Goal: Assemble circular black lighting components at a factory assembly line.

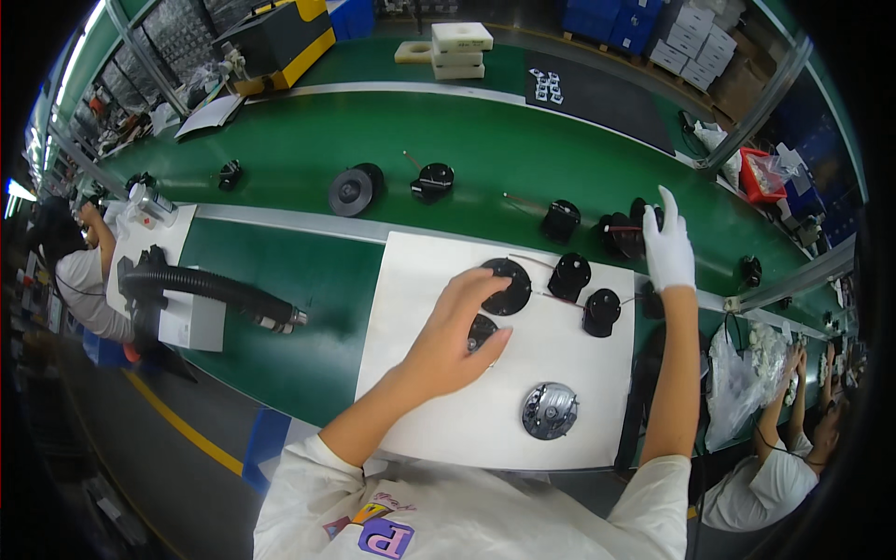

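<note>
My bare left hand [457, 329] is over the white board [420, 439], its thumb and fingers spread around a small round black part [481, 332]. Its fingertips overlap the edge of a larger black disc [509, 289]; contact cannot be made out. Over the green belt, my white-gloved right hand [669, 250] has its fingers stretched out beside a black fan-like part [623, 235], which it partly hides. Two black motor-like housings with wires, one [568, 276] and another [602, 313], stand on the board. Nearer me lies a round grey-and-black part [550, 411].
More black housings [433, 182] and a grey-rimmed disc [353, 190] rest on the belt. At left, a ribbed black hose [215, 285] with a metal tip crosses a white box [191, 322]. Foam blocks [461, 47] stand at the back. Co-workers sit on both sides.
</note>
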`<state>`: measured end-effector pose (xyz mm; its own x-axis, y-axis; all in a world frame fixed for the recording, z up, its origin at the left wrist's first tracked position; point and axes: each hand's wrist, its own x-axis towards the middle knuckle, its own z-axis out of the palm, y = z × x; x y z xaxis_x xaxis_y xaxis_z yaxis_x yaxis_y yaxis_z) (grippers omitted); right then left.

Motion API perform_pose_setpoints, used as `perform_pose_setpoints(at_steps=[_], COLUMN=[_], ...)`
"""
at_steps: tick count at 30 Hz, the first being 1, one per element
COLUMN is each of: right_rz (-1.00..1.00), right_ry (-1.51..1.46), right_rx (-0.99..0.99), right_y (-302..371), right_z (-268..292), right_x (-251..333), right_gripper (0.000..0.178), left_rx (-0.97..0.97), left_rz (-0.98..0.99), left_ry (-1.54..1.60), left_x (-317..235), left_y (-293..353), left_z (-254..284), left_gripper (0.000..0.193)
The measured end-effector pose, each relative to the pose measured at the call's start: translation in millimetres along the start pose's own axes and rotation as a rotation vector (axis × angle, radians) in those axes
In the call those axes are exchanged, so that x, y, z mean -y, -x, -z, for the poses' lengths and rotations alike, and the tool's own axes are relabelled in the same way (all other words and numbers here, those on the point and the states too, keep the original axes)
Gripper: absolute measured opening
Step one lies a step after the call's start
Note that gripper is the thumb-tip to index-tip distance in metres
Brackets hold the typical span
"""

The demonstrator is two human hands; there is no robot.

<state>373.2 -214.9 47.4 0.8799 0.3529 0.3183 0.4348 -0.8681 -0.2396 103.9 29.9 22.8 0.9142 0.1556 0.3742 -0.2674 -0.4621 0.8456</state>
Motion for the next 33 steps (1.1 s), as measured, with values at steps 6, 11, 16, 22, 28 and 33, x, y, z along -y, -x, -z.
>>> perform_pose_setpoints(at_steps=[6, 11, 16, 22, 28, 33], right_rz=[-0.383, -0.42, -0.175, -0.147, -0.037, -0.066], right_ry=[0.32, 0.461, 0.385, -0.13, -0.495, -0.559], right_rx=[0.17, 0.33, 0.029, -0.227, -0.332, -0.294], right_y=[-63, -77, -80, -94, -70, -58], right_z=[-38, -47, -39, 5, 57, 79], right_x=[-114, -146, -122, -71, -38, -42], right_gripper=[0.059, 0.063, 0.051, 0.044, 0.038, 0.038], left_rx=[-0.09, -0.277, -0.295, 0.473, 0.916, 0.94], left_rz=[-0.008, 0.064, 0.084, -0.359, -0.047, -0.009], left_ry=[-0.297, -0.713, -0.727, -0.319, -0.741, -0.687], left_x=[51, 123, 137, 42, 44, 49], left_y=[-67, -101, -146, -222, -301, -298], left_z=[8, 62, 58, -123, -293, -305], left_gripper=[0.043, 0.054, 0.059, 0.066, 0.097, 0.091])
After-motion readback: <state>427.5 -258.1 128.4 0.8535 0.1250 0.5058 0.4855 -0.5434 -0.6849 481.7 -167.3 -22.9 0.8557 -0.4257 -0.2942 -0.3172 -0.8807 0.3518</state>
